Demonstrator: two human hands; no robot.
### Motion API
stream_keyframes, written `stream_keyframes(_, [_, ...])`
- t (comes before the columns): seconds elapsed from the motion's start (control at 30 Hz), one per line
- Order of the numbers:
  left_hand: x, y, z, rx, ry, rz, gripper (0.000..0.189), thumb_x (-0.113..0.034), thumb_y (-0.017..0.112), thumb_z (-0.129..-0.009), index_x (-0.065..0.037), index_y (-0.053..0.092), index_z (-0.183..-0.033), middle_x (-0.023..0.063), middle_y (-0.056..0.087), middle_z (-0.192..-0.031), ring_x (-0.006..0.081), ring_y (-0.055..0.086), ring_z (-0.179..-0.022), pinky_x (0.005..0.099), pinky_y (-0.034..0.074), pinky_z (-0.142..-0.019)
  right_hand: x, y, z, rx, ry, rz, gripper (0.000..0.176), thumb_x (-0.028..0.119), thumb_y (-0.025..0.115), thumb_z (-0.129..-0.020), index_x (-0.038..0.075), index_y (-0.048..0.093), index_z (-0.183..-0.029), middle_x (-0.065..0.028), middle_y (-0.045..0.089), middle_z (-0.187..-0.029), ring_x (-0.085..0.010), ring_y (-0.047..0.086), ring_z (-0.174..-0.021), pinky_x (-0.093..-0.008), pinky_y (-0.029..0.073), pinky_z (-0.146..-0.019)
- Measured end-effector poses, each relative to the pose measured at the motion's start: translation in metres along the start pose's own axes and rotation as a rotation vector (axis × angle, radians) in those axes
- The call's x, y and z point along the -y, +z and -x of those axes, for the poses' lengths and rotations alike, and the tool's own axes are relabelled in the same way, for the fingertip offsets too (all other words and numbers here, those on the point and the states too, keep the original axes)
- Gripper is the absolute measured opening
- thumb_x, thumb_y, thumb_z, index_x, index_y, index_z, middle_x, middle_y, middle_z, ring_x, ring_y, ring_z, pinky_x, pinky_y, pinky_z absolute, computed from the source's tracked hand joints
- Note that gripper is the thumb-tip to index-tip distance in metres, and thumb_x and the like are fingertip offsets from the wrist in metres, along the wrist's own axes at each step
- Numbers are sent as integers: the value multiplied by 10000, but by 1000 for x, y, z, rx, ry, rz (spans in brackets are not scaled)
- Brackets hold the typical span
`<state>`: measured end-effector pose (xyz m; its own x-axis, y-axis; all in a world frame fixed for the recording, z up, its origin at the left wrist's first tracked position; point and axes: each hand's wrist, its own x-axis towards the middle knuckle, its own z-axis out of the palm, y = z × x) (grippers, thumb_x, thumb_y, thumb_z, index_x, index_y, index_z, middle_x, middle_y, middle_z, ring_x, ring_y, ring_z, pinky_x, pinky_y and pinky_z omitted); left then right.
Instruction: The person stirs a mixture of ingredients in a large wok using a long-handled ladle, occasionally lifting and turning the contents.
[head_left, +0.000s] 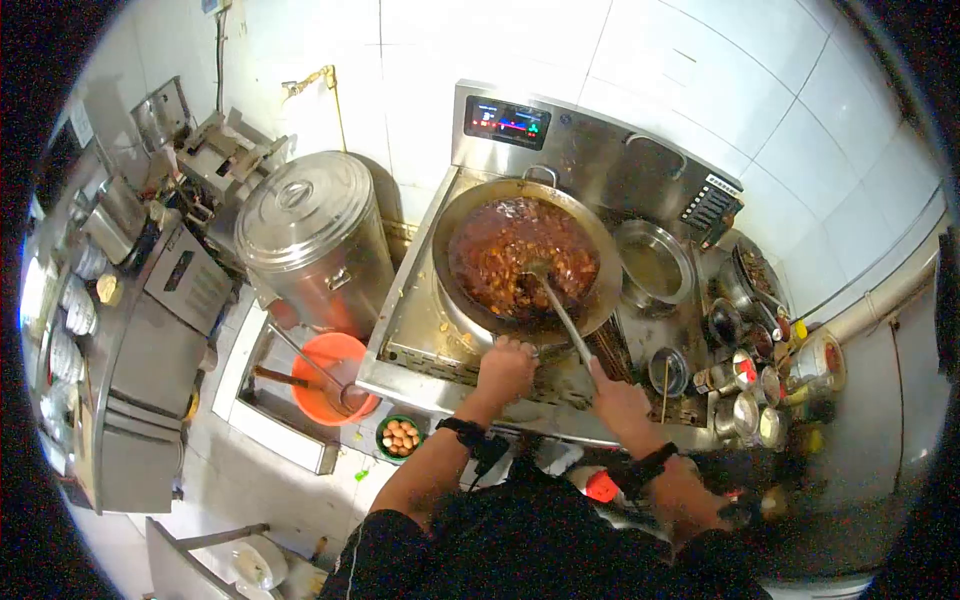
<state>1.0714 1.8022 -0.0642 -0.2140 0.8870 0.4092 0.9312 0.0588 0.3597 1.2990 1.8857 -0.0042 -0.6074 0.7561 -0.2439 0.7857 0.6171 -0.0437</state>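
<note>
A large wok (447, 285) sits on the steel stove, holding a dark red-brown stew (515, 240) with many small chunks. At the wok's near rim, my left hand (507, 368) is closed; its fingers cover whatever part of the handle is there. My right hand (622, 405) wraps round the long handle of a metal ladle (566, 318), which slants down into the stew. The ladle's head is partly sunk, so its full shape is hidden. A loop handle stands up at the wok's far rim.
Right of the wok are a round metal pot (655, 265), a small bowl (668, 372) and several seasoning containers (745, 410). A lidded steel stockpot (312, 225) stands at left. Below it are an orange basin (330, 380) and a green bowl of eggs (400, 437).
</note>
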Motion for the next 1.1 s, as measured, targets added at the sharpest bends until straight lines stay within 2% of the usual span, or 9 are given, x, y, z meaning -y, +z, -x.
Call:
stream_keyframes(0.17, [6, 13, -1, -6, -6, 44, 192, -251, 686, -812, -76, 609, -830, 119, 625, -807, 310, 605, -871, 408, 536, -683, 15, 23, -40, -104, -41, -223, 703, 176, 572, -898, 144, 282, -1538, -273, 648, -802, -447, 638, -734, -564, 492, -665])
stream_keyframes(0.27, [2, 7, 1, -16, -8, 34, 183, -240, 677, -818, -73, 604, -824, 126, 627, -808, 315, 606, -869, 412, 535, -689, 18, 54, -62, -369, -266, -477, 712, 145, 584, -907, 139, 271, -1547, -211, 649, -747, -356, 630, -600, -485, 490, -574])
stream_keyframes(0.47, [0, 4, 1, -54, 4, 51, 200, -253, 661, -830, -62, 603, -827, 139, 639, -830, 330, 609, -871, 430, 538, -686, 40, 10, -45, 169, -30, -997, 706, 86, 568, -927, 141, 257, -1558, -27, 524, -657, -114, 475, -451, -307, 409, -431])
stream_keyframes(0.67, [-6, -11, 1, 23, -1, 8, 206, -259, 612, -870, -56, 607, -834, 142, 652, -851, 325, 608, -862, 435, 532, -721, 22, -4, -7, 289, -100, -1061, 733, 109, 579, -922, 176, 237, -1567, -2, 484, -615, -99, 462, -458, -281, 401, -429])
stream_keyframes(0.87, [0, 6, 1, 129, 1, -74, 223, -260, 560, -912, -54, 616, -847, 139, 657, -853, 326, 612, -886, 423, 532, -752, -17, -48, 32, 369, -53, -652, 750, 167, 608, -911, 191, 242, -1565, -20, 539, -691, -103, 502, -514, -286, 435, -476])
stream_keyframes(0.9, [1, 9, 2, 110, 3, -67, 225, -262, 561, -912, -54, 616, -849, 139, 658, -854, 327, 612, -887, 422, 531, -752, -22, -59, 39, 395, -4, -561, 736, 205, 599, -908, 187, 254, -1557, -100, 610, -744, -193, 583, -571, -345, 491, -569])
stream_keyframes(1.0, [2, 12, 2, 59, 20, -52, 226, -267, 566, -910, -54, 614, -851, 139, 658, -855, 327, 612, -891, 422, 529, -748, -54, -46, 52, 98, -214, -312, 703, 221, 566, -915, 176, 262, -1547, -203, 651, -834, -325, 636, -649, -418, 506, -647])
stream_keyframes(1.03, [3, 12, 2, 47, 29, -52, 225, -267, 568, -908, -54, 612, -851, 139, 658, -854, 327, 612, -894, 425, 530, -744, -57, -48, 55, 43, -235, -238, 693, 209, 547, -907, 158, 264, -1537, -256, 645, -872, -432, 635, -705, -484, 501, -666])
stream_keyframes(1.1, [3, 12, 1, 45, 29, -45, 226, -270, 571, -906, -55, 608, -846, 141, 657, -854, 326, 611, -899, 429, 532, -739, -59, -54, 60, 28, -181, -107, 692, 193, 545, -903, 167, 269, -1537, -239, 651, -833, -422, 642, -701, -500, 503, -658])
